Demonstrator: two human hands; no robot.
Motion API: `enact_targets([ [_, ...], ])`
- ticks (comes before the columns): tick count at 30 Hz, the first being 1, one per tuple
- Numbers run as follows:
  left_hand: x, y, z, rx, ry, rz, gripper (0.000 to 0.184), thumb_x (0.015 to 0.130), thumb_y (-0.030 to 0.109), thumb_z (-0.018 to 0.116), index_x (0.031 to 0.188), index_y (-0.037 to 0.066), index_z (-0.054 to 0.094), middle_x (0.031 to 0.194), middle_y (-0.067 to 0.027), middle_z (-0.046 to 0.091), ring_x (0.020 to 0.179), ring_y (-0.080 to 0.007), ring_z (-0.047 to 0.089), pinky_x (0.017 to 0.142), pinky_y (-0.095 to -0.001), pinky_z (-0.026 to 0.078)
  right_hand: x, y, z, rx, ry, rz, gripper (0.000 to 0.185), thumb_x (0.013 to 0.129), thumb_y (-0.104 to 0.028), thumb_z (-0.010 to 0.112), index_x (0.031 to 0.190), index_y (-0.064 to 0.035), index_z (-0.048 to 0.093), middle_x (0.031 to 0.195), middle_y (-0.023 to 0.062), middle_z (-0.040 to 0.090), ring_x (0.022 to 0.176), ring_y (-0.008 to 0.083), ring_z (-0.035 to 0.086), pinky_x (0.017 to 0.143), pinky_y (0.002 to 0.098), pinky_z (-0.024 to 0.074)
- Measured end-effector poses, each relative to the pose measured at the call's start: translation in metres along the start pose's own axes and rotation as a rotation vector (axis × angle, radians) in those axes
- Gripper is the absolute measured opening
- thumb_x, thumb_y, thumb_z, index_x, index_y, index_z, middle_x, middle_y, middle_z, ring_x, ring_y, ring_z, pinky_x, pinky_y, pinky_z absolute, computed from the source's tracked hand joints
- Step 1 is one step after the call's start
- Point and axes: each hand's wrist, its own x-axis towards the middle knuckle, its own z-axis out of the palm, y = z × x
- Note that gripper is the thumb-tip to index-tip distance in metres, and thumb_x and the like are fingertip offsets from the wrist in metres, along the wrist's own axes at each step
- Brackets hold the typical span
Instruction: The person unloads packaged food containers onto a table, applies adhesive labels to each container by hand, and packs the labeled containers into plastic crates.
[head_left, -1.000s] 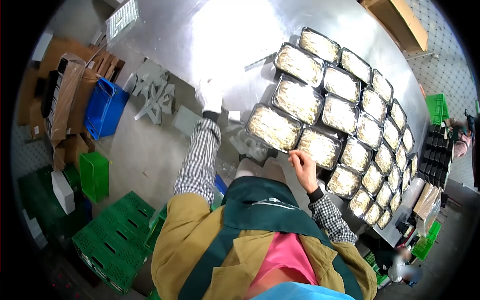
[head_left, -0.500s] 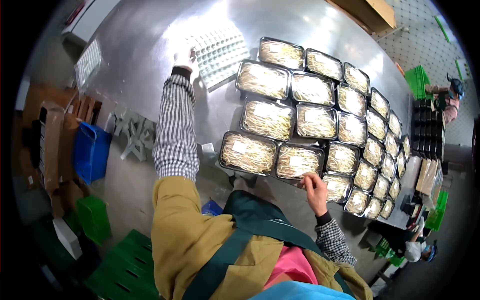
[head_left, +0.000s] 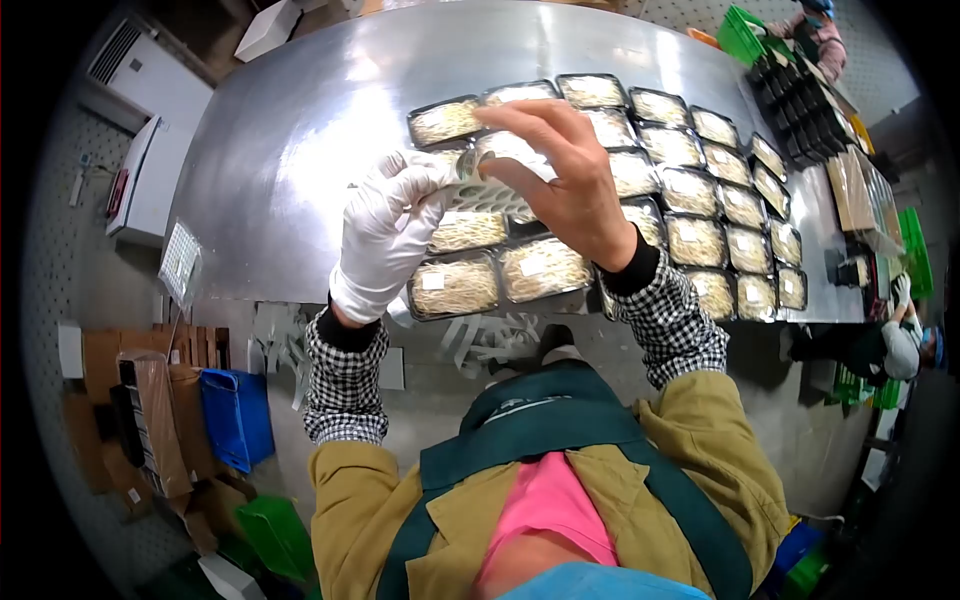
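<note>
My left hand, in a white glove, is closed on a sticker sheet, pale with rows of rounded patches, raised above the table and partly hidden by my hands. My bare right hand is at the sheet's right side. Its thumb and fingers are spread, with a gap between them, close to the left fingertips. Below and behind are rows of black film-wrapped trays of thin pale sprouts. A front tray and its neighbour each bear a small white label.
The trays stand on a steel table. A gridded white sheet hangs at its left edge. On the floor are a blue bin and a green crate. Co-workers are at far right, near stacked black trays.
My left hand has lifted the sticker sheet off the table and brought it nearer. My right hand has left the front tray and come up beside the sheet. The view has turned.
</note>
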Motion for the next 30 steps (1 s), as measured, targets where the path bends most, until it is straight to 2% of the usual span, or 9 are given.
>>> enact_targets([
  [4, -0.013, 0.030, 0.044, -0.005, -0.054, -0.020, 0.012, 0.079, -0.003, 0.063, 0.090, 0.000, 0.060, 0.095, -0.0062, 0.056, 0.081, -0.0114, 0.055, 0.069, -0.0229, 0.045, -0.034, -0.007, -0.052, 0.022, -0.052, -0.008, 0.021, 0.071, -0.007, 0.071, 0.091, -0.0129, 0.068, 0.084, -0.0005, 0.064, 0.075, 0.0131, 0.056, 0.067, 0.0268, 0.0372],
  [9, -0.009, 0.060, 0.137, -0.049, -0.181, -0.178, 0.017, 0.081, 0.003, 0.064, 0.067, 0.003, 0.053, 0.073, -0.0019, 0.053, 0.072, -0.0139, 0.048, 0.067, -0.0272, 0.039, -0.111, 0.004, -0.139, 0.104, 0.187, 0.138, 0.018, 0.072, -0.001, 0.069, 0.085, -0.0122, 0.066, 0.081, -0.0012, 0.063, 0.068, 0.0127, 0.055, 0.064, 0.0257, 0.0386],
  [11, -0.001, 0.060, 0.168, 0.017, -0.233, -0.046, 0.015, 0.078, 0.003, 0.066, 0.069, 0.002, 0.054, 0.072, -0.0039, 0.056, 0.066, -0.0131, 0.050, 0.062, -0.0258, 0.040, -0.150, 0.032, -0.198, 0.286, 0.400, 0.477, 0.016, 0.076, 0.001, 0.065, 0.089, -0.0097, 0.065, 0.079, 0.0009, 0.062, 0.071, 0.0080, 0.055, 0.059, 0.0215, 0.0422],
  [13, -0.002, 0.063, 0.199, -0.161, -0.138, -0.308, 0.011, 0.079, 0.003, 0.066, 0.073, 0.002, 0.056, 0.077, -0.0029, 0.058, 0.068, -0.0117, 0.052, 0.064, -0.0245, 0.042, -0.214, 0.091, -0.270, 0.431, 0.645, 0.797, 0.014, 0.084, -0.002, 0.059, 0.097, -0.0031, 0.062, 0.083, 0.0017, 0.063, 0.075, 0.0080, 0.057, 0.067, 0.0199, 0.0465],
  [17, 0.002, 0.036, 0.241, -0.436, -0.086, -0.672, 0.010, 0.081, 0.011, 0.066, 0.081, 0.004, 0.059, 0.086, -0.0033, 0.062, 0.074, -0.0091, 0.055, 0.069, -0.0221, 0.045, -0.413, 0.190, -0.436, -0.546, 0.519, 1.094, 0.034, 0.080, -0.012, 0.065, 0.110, 0.0010, 0.054, 0.087, 0.0076, 0.064, 0.076, 0.0113, 0.058, 0.071, 0.0245, 0.0470],
  [19, 0.012, 0.024, 0.280, -0.534, -0.058, -0.712, 0.013, 0.082, 0.013, 0.065, 0.088, 0.003, 0.059, 0.090, -0.0041, 0.064, 0.078, -0.0089, 0.058, 0.072, -0.0224, 0.045, -0.492, 0.217, -0.486, -0.736, 0.427, 1.234, 0.042, 0.078, -0.013, 0.066, 0.114, 0.0003, 0.051, 0.083, 0.0077, 0.064, 0.072, 0.0116, 0.059, 0.069, 0.0253, 0.0473],
  [23, 0.040, 0.027, 0.377, -0.786, 0.074, -0.741, 0.030, 0.084, 0.012, 0.062, 0.108, -0.001, 0.052, 0.103, -0.0072, 0.062, 0.091, -0.0147, 0.061, 0.082, -0.0288, 0.048, -0.544, 0.249, -0.501, -0.724, 0.349, 1.106, 0.042, 0.077, -0.012, 0.066, 0.114, -0.0018, 0.050, 0.080, 0.0046, 0.065, 0.064, 0.0134, 0.058, 0.062, 0.0267, 0.0466],
  [27, 0.063, 0.050, 0.423, -0.817, 0.069, -0.748, 0.035, 0.082, 0.013, 0.063, 0.111, -0.001, 0.049, 0.101, -0.0075, 0.062, 0.090, -0.0151, 0.061, 0.082, -0.0281, 0.048, -0.534, 0.243, -0.502, -1.044, 0.190, 1.203, 0.042, 0.075, -0.017, 0.066, 0.114, -0.0104, 0.051, 0.094, 0.0041, 0.061, 0.097, 0.0225, 0.054, 0.087, 0.0397, 0.0356],
  [30, 0.076, 0.060, 0.445, -0.696, -0.001, -0.737, 0.046, 0.081, 0.014, 0.064, 0.119, -0.001, 0.044, 0.099, -0.0072, 0.061, 0.088, -0.0142, 0.061, 0.083, -0.0277, 0.047, -0.542, 0.266, -0.516, -1.053, 0.348, 1.122, 0.034, 0.074, -0.014, 0.065, 0.106, -0.0096, 0.056, 0.093, 0.0051, 0.060, 0.097, 0.0243, 0.054, 0.083, 0.0397, 0.0390],
])
